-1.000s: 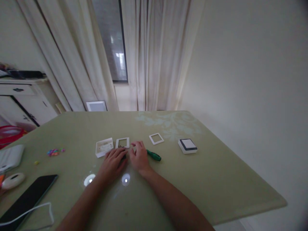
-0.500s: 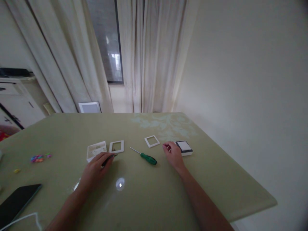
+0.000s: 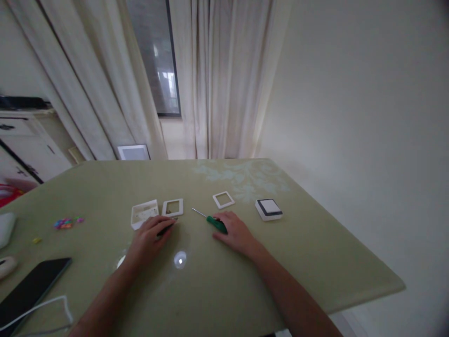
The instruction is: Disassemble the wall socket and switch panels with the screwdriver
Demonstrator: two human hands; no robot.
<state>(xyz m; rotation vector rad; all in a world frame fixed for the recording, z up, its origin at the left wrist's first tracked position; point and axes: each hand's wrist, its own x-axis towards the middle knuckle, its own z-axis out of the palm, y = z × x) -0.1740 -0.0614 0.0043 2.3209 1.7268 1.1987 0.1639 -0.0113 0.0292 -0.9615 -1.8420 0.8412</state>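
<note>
I'm seeing the left hand (image 3: 149, 238) hiding part of a dark slim object (image 3: 166, 229) near mid-frame, while the lower left edge is cutting off a black flat device (image 3: 37, 283).

Exposure dim, light soft and greyish; one round white glare spot (image 3: 180, 260) sits on the glossy pale-green tabletop (image 3: 210, 290), nearer the camera than the two grips and between them, a second partly cut off by the left forearm (image 3: 114, 285). Soft, faint shadow just right of the bare left hand (image 3: 148, 238), whose slim dark tool (image 3: 165, 229) blurs out. Beyond and left of both grips, cream fabric curtains (image 3: 87, 70) lean with wide-angle distortion; far right, corners darken.
</note>
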